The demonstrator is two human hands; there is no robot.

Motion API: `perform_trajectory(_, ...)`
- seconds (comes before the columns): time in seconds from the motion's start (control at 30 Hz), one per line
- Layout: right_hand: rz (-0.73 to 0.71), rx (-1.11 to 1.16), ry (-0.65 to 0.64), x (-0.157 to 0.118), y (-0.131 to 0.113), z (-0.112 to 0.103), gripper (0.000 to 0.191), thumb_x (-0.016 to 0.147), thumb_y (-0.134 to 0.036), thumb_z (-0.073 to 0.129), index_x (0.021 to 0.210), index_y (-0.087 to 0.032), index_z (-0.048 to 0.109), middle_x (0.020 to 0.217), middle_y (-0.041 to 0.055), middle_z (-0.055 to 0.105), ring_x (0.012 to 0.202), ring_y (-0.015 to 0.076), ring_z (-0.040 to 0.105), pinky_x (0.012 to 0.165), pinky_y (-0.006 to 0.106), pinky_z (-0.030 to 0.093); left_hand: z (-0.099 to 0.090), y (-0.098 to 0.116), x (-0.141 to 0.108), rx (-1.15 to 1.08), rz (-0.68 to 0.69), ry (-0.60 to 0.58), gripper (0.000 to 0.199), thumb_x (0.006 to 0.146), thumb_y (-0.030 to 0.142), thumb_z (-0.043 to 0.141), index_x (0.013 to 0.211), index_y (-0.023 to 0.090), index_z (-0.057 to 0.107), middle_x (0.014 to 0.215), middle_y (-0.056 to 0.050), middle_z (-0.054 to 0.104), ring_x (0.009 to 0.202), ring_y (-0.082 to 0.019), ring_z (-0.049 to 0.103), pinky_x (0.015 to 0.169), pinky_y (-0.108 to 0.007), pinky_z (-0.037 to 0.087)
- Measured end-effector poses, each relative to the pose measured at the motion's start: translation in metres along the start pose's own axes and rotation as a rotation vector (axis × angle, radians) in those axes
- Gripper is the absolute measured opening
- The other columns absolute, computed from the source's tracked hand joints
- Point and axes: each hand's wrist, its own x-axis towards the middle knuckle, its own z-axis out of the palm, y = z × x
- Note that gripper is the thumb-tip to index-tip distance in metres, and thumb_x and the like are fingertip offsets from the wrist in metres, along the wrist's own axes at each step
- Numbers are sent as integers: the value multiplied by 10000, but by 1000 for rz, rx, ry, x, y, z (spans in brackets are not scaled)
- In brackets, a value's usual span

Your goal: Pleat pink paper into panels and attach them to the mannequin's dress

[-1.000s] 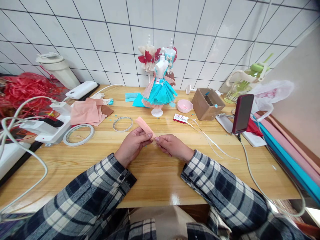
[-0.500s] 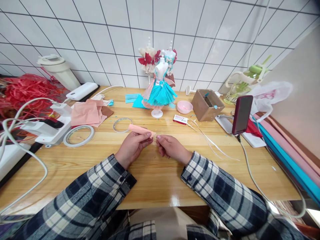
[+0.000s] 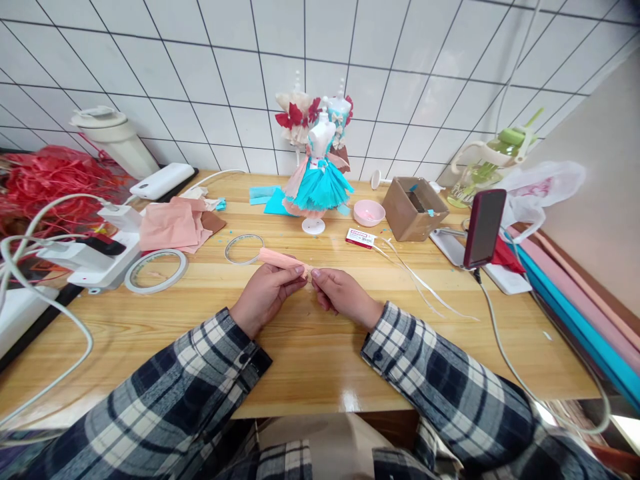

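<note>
1. Pinching the peach strip (image 3: 278, 258) between thumb and fingers, my left hand (image 3: 265, 293) is nearly closed; the strip's flat left end sticks out beyond the fingers.
2. My right hand (image 3: 345, 291) is closed too, its thumb and fingertips gripping the strip's gathered right end. From here I can't make out the exact contact, as the fingertips cover it.
3. I have the strip raised over the middle of the bench (image 3: 310, 373), both hands close together and the wrists well apart.
4. Just left of the strip's free end lies the smaller tape ring (image 3: 243, 263); farther left I see the larger tape ring (image 3: 156, 290), with peach sheets (image 3: 170, 223) on its far side.
5. On the far side of my hands stands a mannequin (image 3: 320, 187) in a blue skirt, upright, with two more behind it.
6. To its right I have a pink bowl (image 3: 370, 220), then an open cardboard box (image 3: 409, 220).
</note>
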Motion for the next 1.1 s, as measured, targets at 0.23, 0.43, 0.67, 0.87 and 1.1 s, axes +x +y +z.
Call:
perform_trajectory(0.23, 11, 8, -4, -1, 0, 0, 438, 916, -597, 328, 728, -212, 423, 486, -66, 441, 402, 83, 371, 378, 190, 316, 0, 0, 0, -13, 2, 2, 162, 649, 182, 790, 736, 141, 661, 733, -1, 673, 718, -97, 615, 718, -206, 498)
perform_trajectory(0.43, 0, -13, 17, -1, -3, 0, 444, 907, -582, 377, 665, -210, 391, 506, -59, 423, 415, 75, 351, 394, 196, 298, 0, 0, 0, -4, -5, -4, 146, 660, 184, 779, 751, 131, 678, 766, -20, 690, 750, -110, 629, 739, -213, 503)
perform_trajectory(0.67, 45, -2, 0, -1, -3, -1, 432, 902, -581, 381, 681, -210, 410, 497, -62, 415, 409, 77, 351, 383, 191, 298, 0, 0, 1, -20, 10, 39, 173, 638, 178, 786, 748, 135, 659, 758, -16, 682, 739, -112, 623, 746, -229, 505)
perform_trajectory(0.87, 63, 0, -7, -2, -6, -3, 429, 901, -589, 365, 741, -204, 464, 507, -52, 450, 439, 91, 424, 355, 170, 321, -2, 2, 2, -57, 40, 33, 155, 648, 154, 770, 732, 134, 641, 712, 8, 644, 686, -83, 591, 721, -210, 500)
perform_trajectory(1.1, 39, 21, -27, -1, -3, -4, 439, 906, -598, 350, 765, -201, 474, 501, -55, 459, 428, 88, 422, 356, 170, 325, -3, 0, 1, -24, 15, 21, 177, 654, 167, 765, 762, 139, 628, 753, -5, 656, 724, -107, 610, 735, -238, 499)
